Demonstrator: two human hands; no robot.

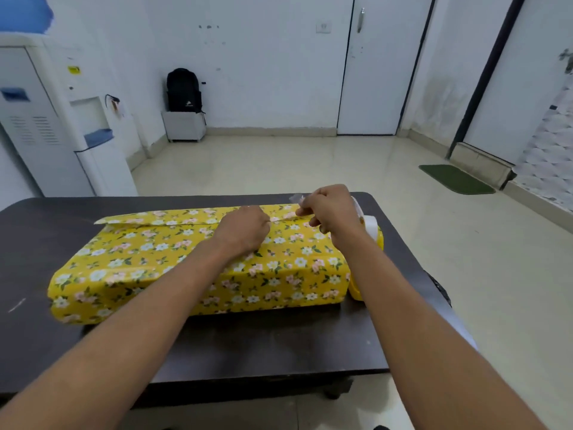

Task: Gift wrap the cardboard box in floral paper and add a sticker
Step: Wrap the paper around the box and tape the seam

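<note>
Where the cardboard box (186, 268) lies lengthwise on the dark surface (40, 243), I see it covered in yellow floral paper (130, 219) — one flap juts loose along its far left edge. My left hand (245, 228) rests knuckles-up on the top by the seam; I cannot tell whether its bent fingers grip anything. My right hand (328, 209), just to the right, pinches a strip of clear tape (296, 198) — a paper roll (373, 234) lies just beside the box's right end.
</note>
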